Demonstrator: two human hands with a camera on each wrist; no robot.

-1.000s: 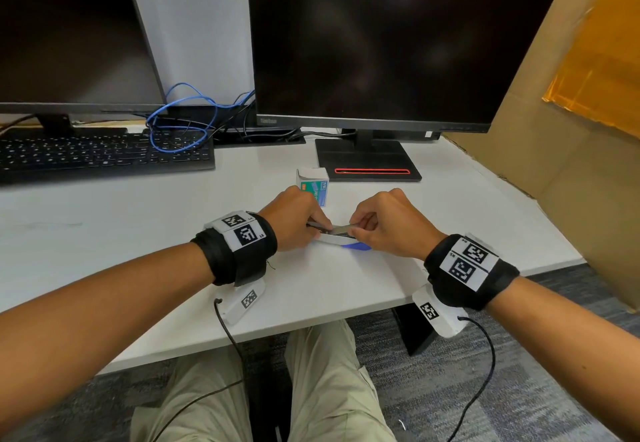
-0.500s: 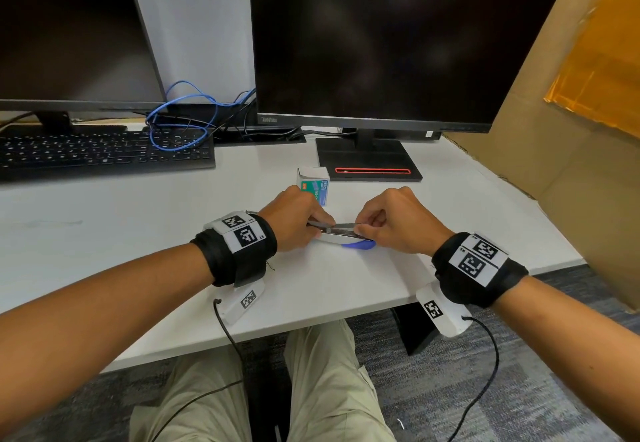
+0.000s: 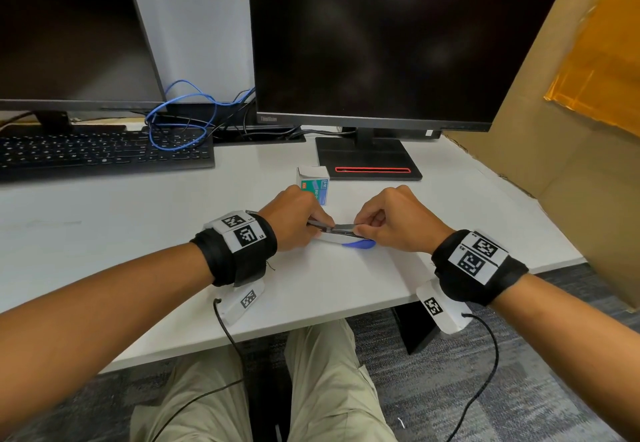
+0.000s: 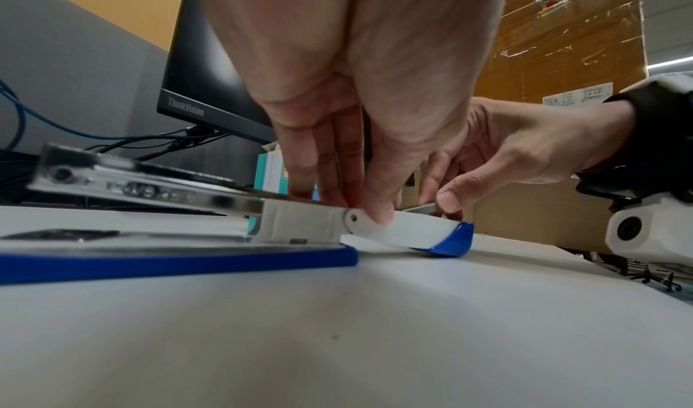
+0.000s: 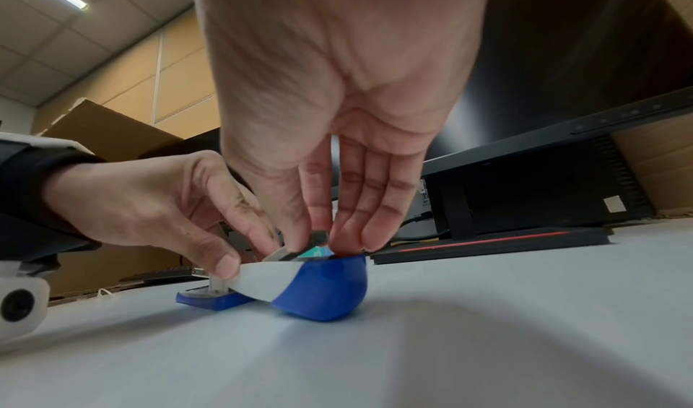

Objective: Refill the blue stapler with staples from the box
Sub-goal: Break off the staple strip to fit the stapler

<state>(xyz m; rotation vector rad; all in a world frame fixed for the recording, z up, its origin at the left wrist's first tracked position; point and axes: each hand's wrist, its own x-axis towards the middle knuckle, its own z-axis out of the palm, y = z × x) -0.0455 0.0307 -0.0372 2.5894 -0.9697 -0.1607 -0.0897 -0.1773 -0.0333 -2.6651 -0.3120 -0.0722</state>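
The blue and white stapler (image 3: 346, 239) lies swung open flat on the white desk (image 3: 138, 233). Its blue base (image 4: 150, 261) and metal magazine (image 4: 131, 189) point left, and its white cover with the blue tip (image 5: 326, 287) points right. My left hand (image 3: 323, 228) grips the stapler at the white hinge (image 4: 300, 221), thumb on the cover. My right hand (image 3: 362, 228) pinches a thin grey strip of staples (image 5: 300, 248) just above the cover. The staple box (image 3: 313, 183) stands open behind my hands.
A monitor on a black stand (image 3: 367, 159) is right behind the box. A black keyboard (image 3: 104, 154) and blue cable (image 3: 180, 119) sit at the back left. Tall cardboard (image 3: 571, 130) walls off the right side. The desk edge (image 3: 311, 324) is near my wrists.
My right hand and the staple strip have drifted slightly to the right. The left hand and the stapler have stayed put.
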